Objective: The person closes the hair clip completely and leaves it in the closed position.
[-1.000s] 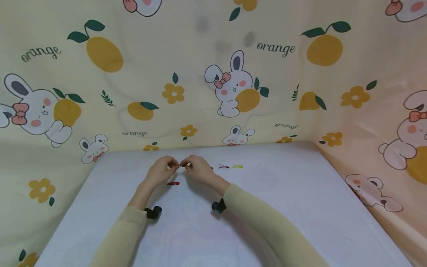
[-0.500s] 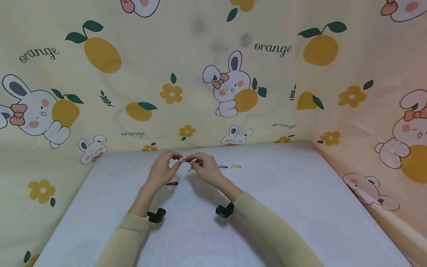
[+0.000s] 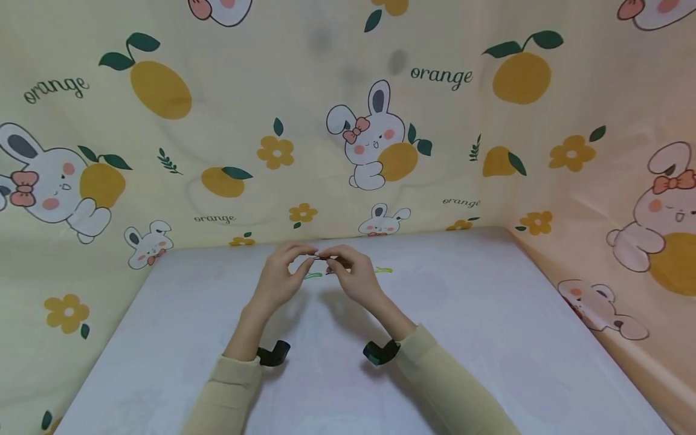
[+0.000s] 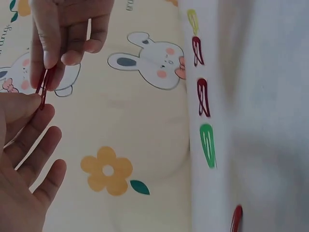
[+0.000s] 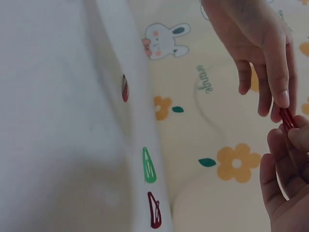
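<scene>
A red snap hair clip (image 4: 43, 89) is held up between my two hands, above the far part of the table. My left hand (image 3: 278, 278) pinches one end between thumb and forefinger. The other end is pinched by my right hand (image 3: 356, 277), its remaining fingers loosely bent. In the right wrist view the clip (image 5: 287, 117) is partly covered by fingertips. Beneath the hands lie a green hair clip (image 4: 207, 145), two dark red clips, one nearer the green clip (image 4: 203, 98), and a yellow clip (image 4: 193, 21), in a row.
Another red clip (image 5: 125, 89) lies apart from the row, hidden behind the left hand or arm in the head view. The white table (image 3: 478, 338) ends at a cloth backdrop (image 3: 304, 78) printed with rabbits and oranges. Each wrist wears a black camera (image 3: 380, 352).
Both hands have risen and shifted right, with the red clip between them. The green clip has come into sight under them, while the lone red clip is now covered. The head view has shifted slightly.
</scene>
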A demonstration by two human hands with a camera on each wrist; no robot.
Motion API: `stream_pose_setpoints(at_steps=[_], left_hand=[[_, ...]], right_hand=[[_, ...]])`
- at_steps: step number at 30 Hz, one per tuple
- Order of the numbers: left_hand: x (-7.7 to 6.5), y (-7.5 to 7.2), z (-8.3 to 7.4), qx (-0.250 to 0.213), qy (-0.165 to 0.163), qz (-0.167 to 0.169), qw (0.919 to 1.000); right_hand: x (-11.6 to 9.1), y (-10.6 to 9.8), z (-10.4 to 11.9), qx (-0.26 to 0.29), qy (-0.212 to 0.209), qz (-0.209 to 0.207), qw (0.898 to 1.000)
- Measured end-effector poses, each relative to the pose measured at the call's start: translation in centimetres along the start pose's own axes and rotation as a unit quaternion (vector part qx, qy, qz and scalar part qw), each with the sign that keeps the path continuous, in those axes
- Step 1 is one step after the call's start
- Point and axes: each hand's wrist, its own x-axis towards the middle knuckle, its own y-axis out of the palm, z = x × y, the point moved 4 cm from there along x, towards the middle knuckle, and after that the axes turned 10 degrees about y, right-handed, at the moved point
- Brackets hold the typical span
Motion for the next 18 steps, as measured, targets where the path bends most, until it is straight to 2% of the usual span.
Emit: stream_pose_setpoints(at_steps=[6, 12, 18], left_hand=[[0.2, 0.8, -0.6, -0.014, 0.024, -0.011, 0.9995], [0.2, 1.3, -0.8, -0.021, 0.018, -0.006, 0.9996], [0.1, 1.6, -1.4, -0.005, 0.011, 0.001, 0.9999]], right_hand=[[-0.7, -0.9, -0.2, -0.002, -0.017, -0.024, 1.0], [-1.2, -1.5, -0.4, -0.013, 0.0, -0.04, 0.999], [-2.3, -2.2, 2.2, -0.012, 0.01, -0.047, 0.999]])
